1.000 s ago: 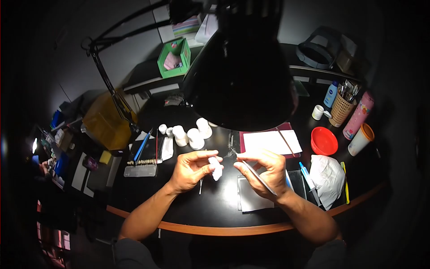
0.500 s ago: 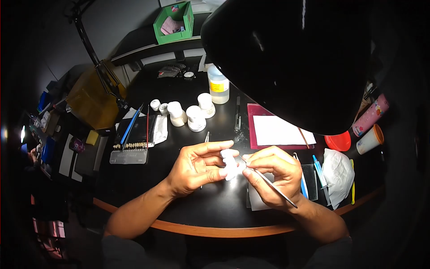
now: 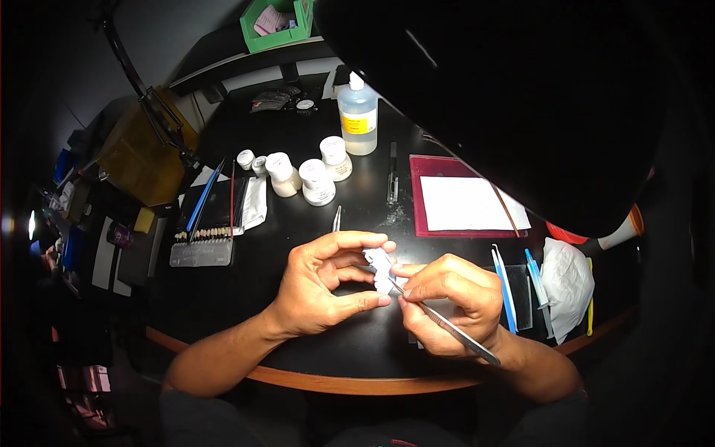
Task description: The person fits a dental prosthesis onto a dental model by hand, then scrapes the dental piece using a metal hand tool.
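Between the thumb and fingers of my left hand (image 3: 313, 287) is a small white dental model (image 3: 380, 270), its tooth-shaped edge brightly lit on the left. My right hand (image 3: 458, 298) grips a slim metal dental instrument (image 3: 463, 339) like a pen. The instrument's tip is at the right side of the model, close to the fingertips; whether it touches cannot be made out. Both hands are above the black desk near its front edge. Behind my left hand, a pair of tweezers (image 3: 338, 218) shows only its upper ends.
White-lidded jars (image 3: 319, 188) and a labelled bottle (image 3: 358, 127) stand beyond my hands. To the left lies a tooth shade guide (image 3: 201, 252). A magenta tray (image 3: 417, 195) with white paper, a syringe (image 3: 535, 279) and crumpled white plastic (image 3: 566, 287) are right. A black lamp (image 3: 521, 89) hangs overhead.
The dental model has turned slightly in my left hand, and its toothed edge shows more clearly. My right hand and the instrument have shifted slightly lower. The head view has shifted a little.
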Available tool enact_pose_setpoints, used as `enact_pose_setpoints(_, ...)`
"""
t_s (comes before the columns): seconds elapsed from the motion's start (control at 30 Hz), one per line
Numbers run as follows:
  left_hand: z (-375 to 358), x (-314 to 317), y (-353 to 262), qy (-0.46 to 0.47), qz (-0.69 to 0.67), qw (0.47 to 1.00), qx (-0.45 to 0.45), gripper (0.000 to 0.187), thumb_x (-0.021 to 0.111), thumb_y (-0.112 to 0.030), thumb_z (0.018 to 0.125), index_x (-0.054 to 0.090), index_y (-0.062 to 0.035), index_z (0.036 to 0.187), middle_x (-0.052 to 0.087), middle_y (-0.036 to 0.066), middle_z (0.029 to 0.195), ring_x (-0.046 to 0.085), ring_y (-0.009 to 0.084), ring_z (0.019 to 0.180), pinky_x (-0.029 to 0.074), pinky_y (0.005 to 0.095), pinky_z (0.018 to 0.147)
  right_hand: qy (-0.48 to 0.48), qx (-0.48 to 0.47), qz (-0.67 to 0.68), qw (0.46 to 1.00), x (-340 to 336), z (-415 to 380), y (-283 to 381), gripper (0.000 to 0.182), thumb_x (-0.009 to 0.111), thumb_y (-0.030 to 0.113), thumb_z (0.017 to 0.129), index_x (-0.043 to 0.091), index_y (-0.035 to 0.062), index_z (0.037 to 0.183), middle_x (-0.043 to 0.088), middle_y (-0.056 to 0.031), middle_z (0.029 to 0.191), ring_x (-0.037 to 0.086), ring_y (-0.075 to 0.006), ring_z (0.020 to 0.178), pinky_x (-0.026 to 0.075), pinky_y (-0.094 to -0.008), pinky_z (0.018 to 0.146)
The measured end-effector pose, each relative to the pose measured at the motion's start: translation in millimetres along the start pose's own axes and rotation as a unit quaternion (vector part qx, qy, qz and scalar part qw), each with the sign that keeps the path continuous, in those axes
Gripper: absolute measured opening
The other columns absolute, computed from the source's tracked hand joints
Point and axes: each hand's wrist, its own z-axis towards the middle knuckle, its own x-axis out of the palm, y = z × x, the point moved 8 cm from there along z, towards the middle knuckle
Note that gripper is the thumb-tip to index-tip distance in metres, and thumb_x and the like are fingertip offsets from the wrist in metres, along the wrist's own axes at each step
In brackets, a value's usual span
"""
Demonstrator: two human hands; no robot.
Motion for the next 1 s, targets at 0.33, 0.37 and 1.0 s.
enact_pose_setpoints(0.33, 1, 1, 5, -0.003, -0.027, 0.999, -0.026, 0.074, 0.091, 0.010, 0.083, 0.060, 0.0015, 0.149, 0.069, 0.021, 0.144, 0.072, 0.0219, 0.124, 0.065, 0.0380, 0.104, 0.023, 0.000, -0.031, 0.999, 2, -3, 0, 0.020, 0.078, -0.016, 0.071, 0.074, -0.0039, 0.088, 0.074, -0.0135, 0.081, 0.077, -0.0238, 0.078, 0.071, -0.0409, 0.084)
enact_pose_setpoints(0.37, 1, 1, 5, -0.003, -0.036, 0.999, -0.028, 0.075, 0.090, 0.011, 0.083, 0.059, 0.0018, 0.150, 0.069, 0.021, 0.144, 0.072, 0.0224, 0.124, 0.065, 0.0389, 0.105, 0.022, 0.000, -0.032, 0.999, 1, -3, 0, 0.020, 0.078, -0.016, 0.071, 0.074, -0.0040, 0.088, 0.074, -0.0134, 0.081, 0.078, -0.0240, 0.078, 0.071, -0.0404, 0.084)
enact_pose_setpoints(1.0, -1, 8, 8, 0.047, -0.150, 0.979, -0.133, 0.081, 0.080, 0.011, 0.086, 0.047, 0.0079, 0.160, 0.062, 0.031, 0.152, 0.063, 0.0364, 0.143, 0.058, 0.0476, 0.115, 0.012, 0.025, 0.010, 1.000, -4, -1, -10, 0.015, 0.080, -0.011, 0.075, 0.076, -0.0026, 0.086, 0.078, -0.0133, 0.085, 0.080, -0.0232, 0.079, 0.067, -0.0342, 0.078)
